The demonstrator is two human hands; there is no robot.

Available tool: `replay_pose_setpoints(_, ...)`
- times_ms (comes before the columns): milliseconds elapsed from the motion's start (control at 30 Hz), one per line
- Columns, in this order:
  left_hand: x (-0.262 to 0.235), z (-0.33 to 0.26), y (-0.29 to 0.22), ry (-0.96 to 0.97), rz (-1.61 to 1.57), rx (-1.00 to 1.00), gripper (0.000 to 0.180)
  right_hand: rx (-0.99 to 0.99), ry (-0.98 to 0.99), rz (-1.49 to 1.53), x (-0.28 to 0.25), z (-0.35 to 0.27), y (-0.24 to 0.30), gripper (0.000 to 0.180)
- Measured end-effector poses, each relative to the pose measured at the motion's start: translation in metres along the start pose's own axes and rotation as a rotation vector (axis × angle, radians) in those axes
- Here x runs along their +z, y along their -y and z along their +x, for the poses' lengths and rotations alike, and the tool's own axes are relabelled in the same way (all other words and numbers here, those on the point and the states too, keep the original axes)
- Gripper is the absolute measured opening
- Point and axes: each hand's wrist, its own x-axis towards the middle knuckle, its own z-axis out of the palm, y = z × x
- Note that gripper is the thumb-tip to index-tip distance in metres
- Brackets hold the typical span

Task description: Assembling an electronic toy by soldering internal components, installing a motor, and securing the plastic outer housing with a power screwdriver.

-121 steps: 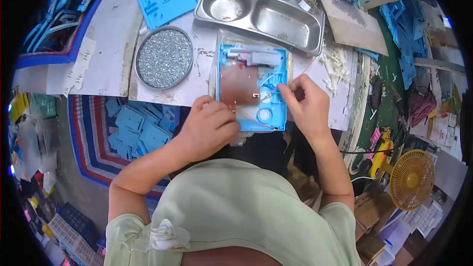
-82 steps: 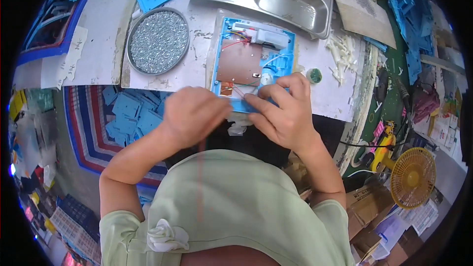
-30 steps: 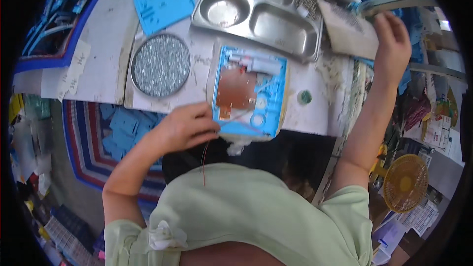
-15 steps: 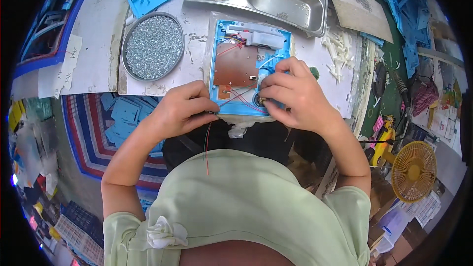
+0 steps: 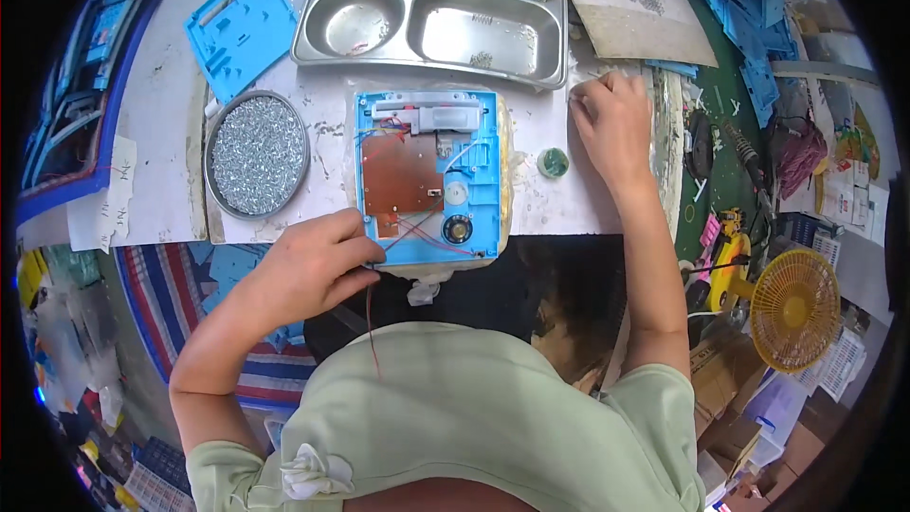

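A blue plastic casing [image 5: 485,192] lies open on the worktable, with a brown circuit board [image 5: 396,173], a round black speaker [image 5: 457,229], a white round part [image 5: 456,193] and thin red wires in it. At its lower left corner my left hand [image 5: 318,264] pinches thin wires [image 5: 372,332], whose ends hang over the table edge. My right hand [image 5: 614,123] is away from the casing, at the right of the table, over the spot where small white plastic pieces lie. Its fingers are bent together, and what they hold, if anything, is hidden.
A round tray of small screws [image 5: 256,154] stands left of the casing. Behind it is a steel compartment tray [image 5: 409,68] with springs. A blue panel [image 5: 241,30], a small green round item [image 5: 553,163], a board [image 5: 635,24] and a yellow fan [image 5: 794,310] are around.
My right hand has left the speaker and moved right and away to the white pieces. My left hand still pinches the wires. The whole view has shifted.
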Motion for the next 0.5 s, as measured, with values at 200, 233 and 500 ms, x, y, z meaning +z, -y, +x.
replay_pose_setpoints(200, -0.076, 0.098, 0.021, -0.146, 0.104, -0.035, 0.010, 0.441, 0.311, 0.721, -0.048, -0.012, 0.007, 0.013)
replay_pose_setpoints(233, -0.075, 0.129, 0.029, -0.266, 0.310, 0.005, 0.009, 0.438, 0.281, 0.820, -0.045, -0.014, 0.007, 0.013)
replay_pose_setpoints(500, -0.027, 0.255, 0.079, 0.006, 0.794, 0.047, 0.033, 0.472, 0.130, 1.162, -0.061, -0.036, 0.015, 0.019)
